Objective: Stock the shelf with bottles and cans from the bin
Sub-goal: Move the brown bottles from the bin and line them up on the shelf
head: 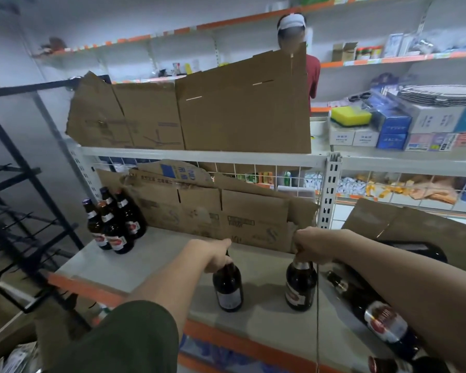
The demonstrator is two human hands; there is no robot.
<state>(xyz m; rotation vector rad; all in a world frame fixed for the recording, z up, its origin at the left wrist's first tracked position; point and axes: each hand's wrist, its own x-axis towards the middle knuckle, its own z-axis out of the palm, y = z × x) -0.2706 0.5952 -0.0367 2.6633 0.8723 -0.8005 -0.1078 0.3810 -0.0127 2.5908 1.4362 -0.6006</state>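
Closest to me, on the person's right, more dark bottles lie on their sides under the right forearm, in what looks like the bin, though its edges are mostly hidden. A little further in, each hand has a bottle by the neck. The left hand is curled round the top of the left bottle, and the right hand is wrapped round the cap end of the right bottle. Both bottles are upright over the front of the shelf, apart from each other; whether their bases are down I can't quite tell. To do this well, I'd set each base flat before loosening the fingers, then slide the bottles back rather than lift them. Further back on the left stand the stocked bottles, bunched in the corner, so that is the group to join. Behind them torn cardboard lines the shelf's back; a careless push there could topple the cluster.
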